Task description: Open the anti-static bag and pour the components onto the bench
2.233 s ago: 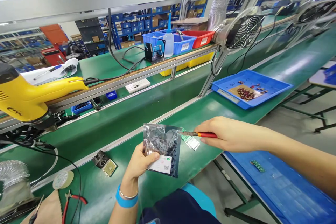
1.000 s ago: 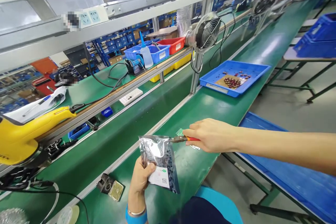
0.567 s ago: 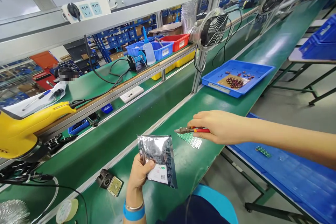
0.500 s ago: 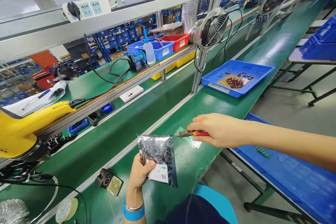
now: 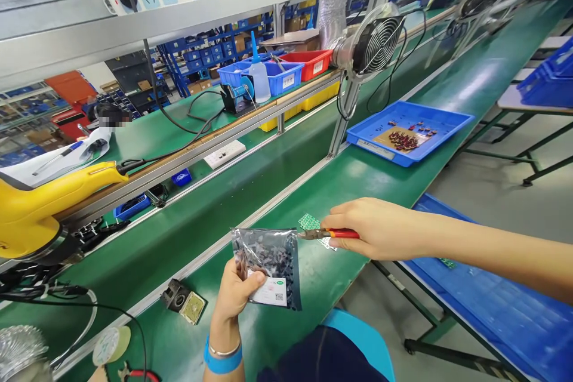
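Note:
My left hand (image 5: 235,295) grips a silvery anti-static bag (image 5: 268,262) of small dark parts by its lower left corner, holding it upright above the green bench. My right hand (image 5: 373,230) is closed on red-handled cutters (image 5: 329,233), whose metal tips touch the bag's top right corner. A small green circuit board panel (image 5: 310,222) lies on the bench just behind the cutters, partly hidden by them.
A blue tray (image 5: 447,122) with small dark red parts sits further along the bench. A fan on a stand (image 5: 373,45), a yellow heat gun (image 5: 40,206), a solder tip cleaner (image 5: 184,301) and bins (image 5: 286,74) lie around. A blue table (image 5: 492,310) stands at my right.
The cutters have swung back to the bag's top right corner after lifting away briefly. The bag has stayed in my left hand; my view has shifted slightly.

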Tool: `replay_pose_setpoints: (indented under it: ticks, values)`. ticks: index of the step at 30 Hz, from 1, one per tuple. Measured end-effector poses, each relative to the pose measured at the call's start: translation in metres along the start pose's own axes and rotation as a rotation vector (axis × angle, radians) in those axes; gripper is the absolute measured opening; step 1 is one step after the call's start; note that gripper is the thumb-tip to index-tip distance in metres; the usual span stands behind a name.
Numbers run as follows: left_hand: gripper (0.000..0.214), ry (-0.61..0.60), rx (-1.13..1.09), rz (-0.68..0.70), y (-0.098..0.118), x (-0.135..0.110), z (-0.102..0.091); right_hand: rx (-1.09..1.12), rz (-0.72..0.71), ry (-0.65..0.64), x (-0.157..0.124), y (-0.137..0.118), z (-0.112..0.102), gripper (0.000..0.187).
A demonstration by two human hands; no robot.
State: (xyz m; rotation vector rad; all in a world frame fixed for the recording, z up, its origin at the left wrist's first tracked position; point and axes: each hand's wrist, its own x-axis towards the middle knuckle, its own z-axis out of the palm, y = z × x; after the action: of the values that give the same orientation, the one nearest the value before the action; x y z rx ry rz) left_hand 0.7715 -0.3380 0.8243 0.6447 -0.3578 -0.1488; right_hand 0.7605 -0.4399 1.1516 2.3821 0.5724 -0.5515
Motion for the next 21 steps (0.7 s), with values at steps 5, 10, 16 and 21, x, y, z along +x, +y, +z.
replay_pose_setpoints:
  ticks: [5, 10, 16, 21]
  values:
    - [0.049, -0.016, 0.041, 0.018, 0.006, -0.002, 0.001, -0.021, 0.029, 0.002, 0.002, -0.001, 0.0, 0.037]
    - [0.048, -0.024, 0.018, 0.031, 0.005, -0.003, 0.003, 0.001, 0.009, 0.015, 0.004, 0.001, 0.004, 0.038]
    - [0.048, -0.027, 0.005, 0.03, 0.0, -0.002, 0.003, 0.012, 0.031, 0.026, 0.005, 0.001, 0.01, 0.038]
    - [0.048, -0.048, -0.103, 0.023, -0.007, -0.002, -0.006, -0.207, 0.016, 0.051, 0.008, 0.002, 0.016, 0.033]
